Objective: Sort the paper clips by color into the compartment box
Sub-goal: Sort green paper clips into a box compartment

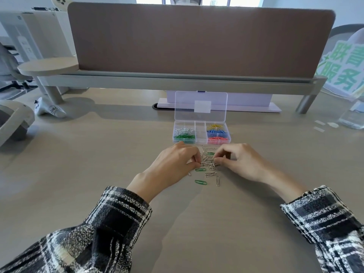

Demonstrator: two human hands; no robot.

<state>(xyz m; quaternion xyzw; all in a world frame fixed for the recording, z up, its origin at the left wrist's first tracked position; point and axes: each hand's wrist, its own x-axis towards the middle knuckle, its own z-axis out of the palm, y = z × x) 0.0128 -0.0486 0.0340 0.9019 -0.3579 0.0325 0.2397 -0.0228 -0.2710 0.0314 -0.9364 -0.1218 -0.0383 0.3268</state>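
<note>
Beige desk (78, 154), plaid sleeves (110, 223) nearest. Mid-desk: loose silver and green paper clips (208, 163), with the left hand (175, 162) and right hand (242, 160) each pinching clips at the pile's sides, seemingly to separate colours. Just beyond: compartment box (201, 143), lid (201, 95) raised for access, holding white and green clips left, yellow, blue and pink clips right; divider panel (197, 42) farthest.

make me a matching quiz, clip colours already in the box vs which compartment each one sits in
Clips in the compartment box:
1 green clips
2 yellow clips
3 blue clips
4 white clips

Compartments (near means the person's side):
a far right
b near left
c far left
d middle right

Pairs: 1-b, 2-a, 3-d, 4-c
</note>
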